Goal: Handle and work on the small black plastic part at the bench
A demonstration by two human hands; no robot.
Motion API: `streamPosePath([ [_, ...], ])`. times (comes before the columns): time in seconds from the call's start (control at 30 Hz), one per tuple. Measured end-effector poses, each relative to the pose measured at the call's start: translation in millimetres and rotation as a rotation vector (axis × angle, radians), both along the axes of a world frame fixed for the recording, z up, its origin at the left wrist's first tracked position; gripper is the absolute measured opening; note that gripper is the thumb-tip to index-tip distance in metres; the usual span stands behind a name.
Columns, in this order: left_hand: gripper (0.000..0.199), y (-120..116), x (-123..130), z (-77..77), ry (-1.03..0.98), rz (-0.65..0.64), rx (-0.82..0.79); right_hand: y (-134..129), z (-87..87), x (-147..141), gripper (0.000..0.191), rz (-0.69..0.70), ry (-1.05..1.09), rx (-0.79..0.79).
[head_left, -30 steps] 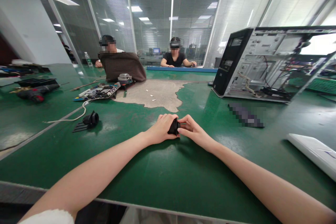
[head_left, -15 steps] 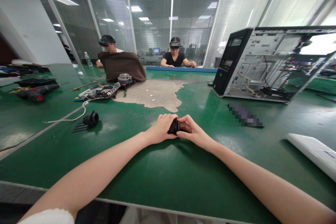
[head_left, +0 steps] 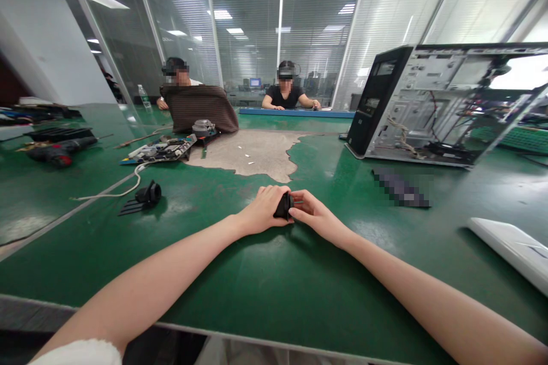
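Just above the green tabletop, my left hand (head_left: 263,211) is wrapped round a small black part (head_left: 283,207) with a round rim, its open side turned to the right. My right hand (head_left: 314,214) has its thumb and fingers closed on that rim. Fingers cover much of the part, so its exact kind is hidden. To the left on the table lies a similar black part (head_left: 149,194) with a round collar and several flat prongs.
A computer case (head_left: 377,102) with its side off stands at the right. A white panel (head_left: 509,251) lies near right. Circuit boards (head_left: 160,149), a power drill (head_left: 62,151) and a brown cover (head_left: 201,108) are at the left. Two people sit across the green table (head_left: 257,291).
My right thumb and fingers have shifted slightly on the rim of the black part. My left hand keeps its place.
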State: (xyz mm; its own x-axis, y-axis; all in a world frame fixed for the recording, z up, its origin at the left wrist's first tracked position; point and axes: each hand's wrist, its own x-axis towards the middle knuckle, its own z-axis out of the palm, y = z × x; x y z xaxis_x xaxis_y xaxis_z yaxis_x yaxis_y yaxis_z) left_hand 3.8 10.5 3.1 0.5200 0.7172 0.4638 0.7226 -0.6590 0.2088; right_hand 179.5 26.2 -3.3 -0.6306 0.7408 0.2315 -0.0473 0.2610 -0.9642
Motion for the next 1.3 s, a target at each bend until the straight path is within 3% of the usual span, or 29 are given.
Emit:
streamPosePath([
  [0.13,0.053,0.6,-0.9,-0.9,0.012,-0.004,-0.006,-1.5,3.7,1.2,0.03,0.065,0.026,0.003],
  [0.37,0.056,0.6,-0.5,-0.8,-0.004,-0.005,0.006,-2.8,6.1,0.3,0.022,-0.016,0.01,0.009],
  [0.77,0.056,-0.5,0.9,1.8,-0.024,0.001,-0.038,-1.0,2.4,-0.7,0.034,-0.056,-0.016,-0.005],
  [1.0,0.055,-0.3,-0.6,0.6,0.003,-0.002,-0.026,-0.9,2.0,1.5,0.03,0.062,0.029,0.025],
  [1.3,0.056,-0.8,0.2,1.0,-0.012,0.006,-0.019,-7.1,6.7,-1.7,0.021,-0.029,0.005,0.027],
])
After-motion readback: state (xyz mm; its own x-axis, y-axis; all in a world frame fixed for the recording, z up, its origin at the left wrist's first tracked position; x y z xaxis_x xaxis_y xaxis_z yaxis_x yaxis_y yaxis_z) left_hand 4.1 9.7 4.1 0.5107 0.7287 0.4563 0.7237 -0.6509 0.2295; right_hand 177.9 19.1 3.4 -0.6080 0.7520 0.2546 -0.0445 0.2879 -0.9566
